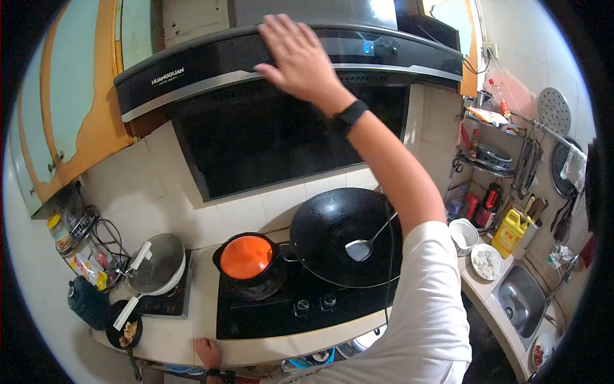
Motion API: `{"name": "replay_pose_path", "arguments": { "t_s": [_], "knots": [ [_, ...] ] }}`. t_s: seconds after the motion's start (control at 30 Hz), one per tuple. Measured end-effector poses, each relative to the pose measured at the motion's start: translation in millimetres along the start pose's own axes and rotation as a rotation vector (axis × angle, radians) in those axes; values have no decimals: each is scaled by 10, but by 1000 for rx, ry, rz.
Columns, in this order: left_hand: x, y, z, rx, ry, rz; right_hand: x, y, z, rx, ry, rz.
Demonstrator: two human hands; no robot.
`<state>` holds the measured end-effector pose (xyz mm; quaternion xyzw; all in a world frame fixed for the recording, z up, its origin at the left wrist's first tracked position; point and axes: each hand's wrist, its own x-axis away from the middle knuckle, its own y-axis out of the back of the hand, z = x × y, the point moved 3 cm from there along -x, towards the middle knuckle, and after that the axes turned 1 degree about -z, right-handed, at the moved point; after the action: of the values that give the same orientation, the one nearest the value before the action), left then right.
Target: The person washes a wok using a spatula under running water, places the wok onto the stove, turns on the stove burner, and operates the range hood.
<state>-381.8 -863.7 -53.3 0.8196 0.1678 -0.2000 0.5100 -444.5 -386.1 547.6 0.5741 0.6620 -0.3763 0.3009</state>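
My right hand is raised in front of the black range hood, its fingers spread and nothing in it; whether it touches the hood is unclear. At the lower left, my left hand is by the counter's front edge, its fingers partly hidden and small. Below the hood, a large black wok sits on the black stove with a metal spatula in it. An orange-lidded pot stands on the left burner.
A lidded white pan and a small pan with food are at the left. To the right are a yellow bottle, a white bowl and a metal sink. Wall racks hold bottles and utensils.
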Motion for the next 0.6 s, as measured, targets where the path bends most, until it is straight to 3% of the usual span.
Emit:
{"name": "replay_pose_path", "arguments": {
  "t_s": [0.17, 0.23, 0.3, 0.37, 0.43, 0.53, 0.6],
  "knots": [
    [-18, -25, 23, -18, -192, -127, 506, 344, -1001, 217, -220, 60],
    [-44, -62, 91, 36, -49, 50, 685, 476, -1298, 291, -268, 91],
    [-24, -25, 60, 39, -71, 19, 838, 611, -1527, 349, -320, 94],
    [2, -11, 142, -132, -243, 32, 986, 712, -1726, 389, -357, 75],
    [-20, 34, 118, -144, -203, 91, 1083, 837, -1865, 435, -412, 63],
    [7, 22, 147, -198, -182, 152, 1242, 934, -2034, 370, -665, 37],
    [6, -66, 171, -236, -199, 152, 1282, 820, -2024, 370, -667, -19]
  ]
}}
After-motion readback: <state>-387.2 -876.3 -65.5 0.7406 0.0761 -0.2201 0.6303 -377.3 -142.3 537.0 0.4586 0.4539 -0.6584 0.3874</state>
